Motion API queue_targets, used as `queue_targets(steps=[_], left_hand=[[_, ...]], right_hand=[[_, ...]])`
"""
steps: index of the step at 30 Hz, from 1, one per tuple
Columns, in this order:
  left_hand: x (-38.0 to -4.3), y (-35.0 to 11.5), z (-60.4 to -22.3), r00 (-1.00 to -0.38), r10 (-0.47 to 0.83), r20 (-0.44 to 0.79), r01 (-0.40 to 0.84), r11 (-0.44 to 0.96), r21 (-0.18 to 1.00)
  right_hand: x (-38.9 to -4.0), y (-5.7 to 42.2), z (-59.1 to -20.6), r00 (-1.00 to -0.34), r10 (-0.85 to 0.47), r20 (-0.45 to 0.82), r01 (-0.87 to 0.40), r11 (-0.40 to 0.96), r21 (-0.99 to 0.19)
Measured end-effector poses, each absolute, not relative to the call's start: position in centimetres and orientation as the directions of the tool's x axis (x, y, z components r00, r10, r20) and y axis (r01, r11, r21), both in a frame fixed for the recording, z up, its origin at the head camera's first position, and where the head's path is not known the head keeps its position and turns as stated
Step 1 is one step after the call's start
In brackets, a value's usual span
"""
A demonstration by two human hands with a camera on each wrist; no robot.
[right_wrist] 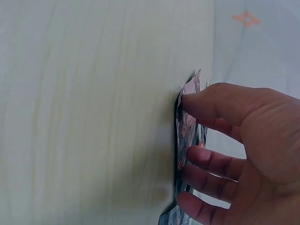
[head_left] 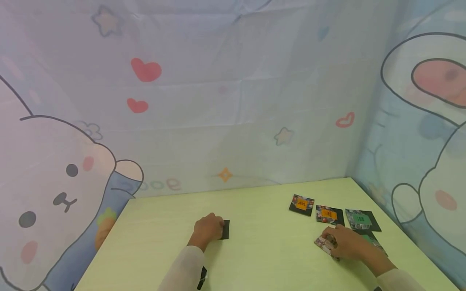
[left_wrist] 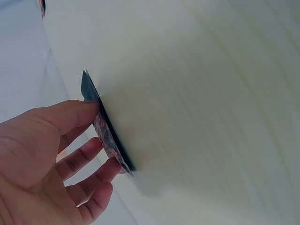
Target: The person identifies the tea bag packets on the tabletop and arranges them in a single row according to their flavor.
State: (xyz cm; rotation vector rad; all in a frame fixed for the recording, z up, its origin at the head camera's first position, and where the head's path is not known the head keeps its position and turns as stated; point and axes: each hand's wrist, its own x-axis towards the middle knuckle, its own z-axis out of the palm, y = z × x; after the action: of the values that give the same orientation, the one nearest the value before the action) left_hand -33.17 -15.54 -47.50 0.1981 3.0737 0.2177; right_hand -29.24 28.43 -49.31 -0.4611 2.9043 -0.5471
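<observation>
My left hand (head_left: 208,228) is left of the table's middle, low over the surface. Its thumb and fingertips hold a small flat packet (left_wrist: 108,140) by its edges; one dark end of it shows past the thumb in the head view. To the right, my right hand (head_left: 346,243) pinches another flat packet (right_wrist: 186,124) with a busy printed face, thumb on one side and fingers on the other. In the head view, this packet's printed part sticks out left of the fingers. A green-labelled packet (head_left: 370,238) lies partly hidden behind the right hand.
Beyond the right hand lie two packets with orange labels, one farther back (head_left: 301,205) and one nearer (head_left: 329,215). Beside them lies a green-labelled packet (head_left: 362,220). The pale yellow table (head_left: 262,250) meets a cartoon-printed cloth (head_left: 218,101) at its back and right side.
</observation>
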Motion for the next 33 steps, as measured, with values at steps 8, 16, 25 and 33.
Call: queue_targets(steps=[8, 16, 25, 33], left_hand=[[-33.2, -17.7, -47.8, -0.994, 0.102, -0.027, 0.097, 0.986, 0.134], [-32.8, -19.9, -47.4, -0.997, 0.061, -0.057, 0.052, 0.988, 0.148], [-32.6, -21.8, -47.3, -0.997, 0.054, -0.048, 0.047, 0.990, 0.134], [-32.0, -23.3, -47.0, -0.997, 0.043, -0.067, 0.033, 0.989, 0.145]], right_hand=[[-29.4, 28.4, -49.4, -0.945, -0.311, -0.102, -0.253, 0.893, -0.372], [-29.5, 28.4, -49.5, -0.944, -0.314, -0.101, -0.258, 0.895, -0.364], [-29.5, 28.4, -49.2, -0.944, -0.317, -0.095, -0.262, 0.891, -0.371], [-29.4, 28.4, -49.2, -0.943, -0.318, -0.101, -0.261, 0.892, -0.369]])
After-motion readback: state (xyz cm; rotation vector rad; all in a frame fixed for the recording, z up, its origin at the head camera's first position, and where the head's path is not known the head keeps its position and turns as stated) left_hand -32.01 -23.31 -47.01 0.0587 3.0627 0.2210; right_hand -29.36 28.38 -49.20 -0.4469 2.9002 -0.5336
